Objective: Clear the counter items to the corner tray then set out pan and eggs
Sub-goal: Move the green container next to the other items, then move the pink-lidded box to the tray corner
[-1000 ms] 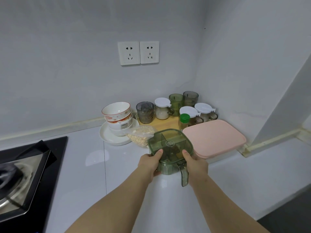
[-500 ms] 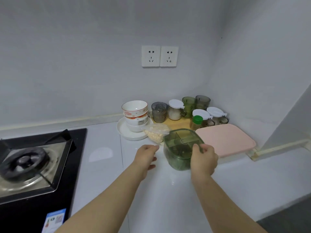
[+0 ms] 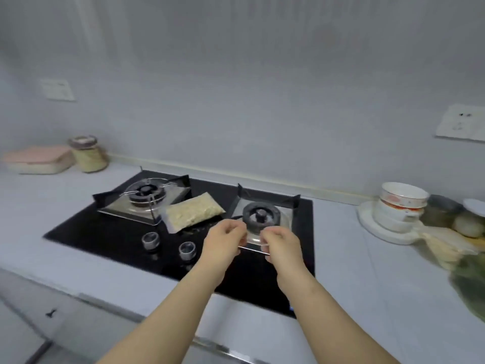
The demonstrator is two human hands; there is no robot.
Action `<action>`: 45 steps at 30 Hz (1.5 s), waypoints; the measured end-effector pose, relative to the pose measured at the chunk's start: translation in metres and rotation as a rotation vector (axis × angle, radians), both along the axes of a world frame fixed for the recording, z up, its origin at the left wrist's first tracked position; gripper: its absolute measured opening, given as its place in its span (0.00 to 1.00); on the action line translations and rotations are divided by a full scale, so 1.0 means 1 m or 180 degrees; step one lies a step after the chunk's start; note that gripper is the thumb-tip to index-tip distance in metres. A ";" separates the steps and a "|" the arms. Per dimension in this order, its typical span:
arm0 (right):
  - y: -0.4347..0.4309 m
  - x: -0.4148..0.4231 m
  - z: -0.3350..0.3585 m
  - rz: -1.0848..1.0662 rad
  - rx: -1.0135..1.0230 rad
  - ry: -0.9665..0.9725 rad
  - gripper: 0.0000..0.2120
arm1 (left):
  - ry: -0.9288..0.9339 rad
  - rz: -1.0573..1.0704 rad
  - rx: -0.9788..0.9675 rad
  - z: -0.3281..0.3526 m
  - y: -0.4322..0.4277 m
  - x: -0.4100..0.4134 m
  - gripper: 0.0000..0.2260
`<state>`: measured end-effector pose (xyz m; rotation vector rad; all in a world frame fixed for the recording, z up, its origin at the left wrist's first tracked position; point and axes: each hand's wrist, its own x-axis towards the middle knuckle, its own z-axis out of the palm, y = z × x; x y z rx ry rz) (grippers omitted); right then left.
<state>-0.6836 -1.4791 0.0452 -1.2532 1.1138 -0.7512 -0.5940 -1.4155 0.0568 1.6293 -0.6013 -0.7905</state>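
White desk [image 3: 354, 258] carrying black hob [image 3: 118, 232]. Left hand [image 3: 223, 240] and right hand [image 3: 282, 241] curled at right burner's [image 3: 259, 215] near edge, grip unclear. Grain bag [image 3: 194, 212] just far-left of left hand.

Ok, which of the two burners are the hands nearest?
The right burner, the bare one; left hand and right hand are at its front edge. The left burner carries a wire rack.

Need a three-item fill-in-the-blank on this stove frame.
1. The bag of grains lies between the two ____.
2. The black cooktop has ____ knobs at its front.
3. The stacked bowls stand on a white ____.
Missing words: burners; two; plate.
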 end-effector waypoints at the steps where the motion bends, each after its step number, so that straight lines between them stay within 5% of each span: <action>1: 0.018 0.026 0.000 0.0193 0.0061 -0.0022 0.05 | -0.0016 0.0162 0.0005 0.002 0.023 0.025 0.06; 17: 0.195 0.326 -0.004 0.2045 0.0143 0.0116 0.06 | 0.0184 0.1898 0.0172 -0.006 0.235 0.285 0.05; 31: 0.145 0.584 0.008 0.2071 0.0283 0.0066 0.06 | 0.0301 0.2004 0.0033 0.007 0.200 0.529 0.05; 45: 0.112 0.776 -0.054 0.1627 0.0594 0.0328 0.07 | 0.0416 0.1760 0.0314 -0.035 0.182 0.754 0.04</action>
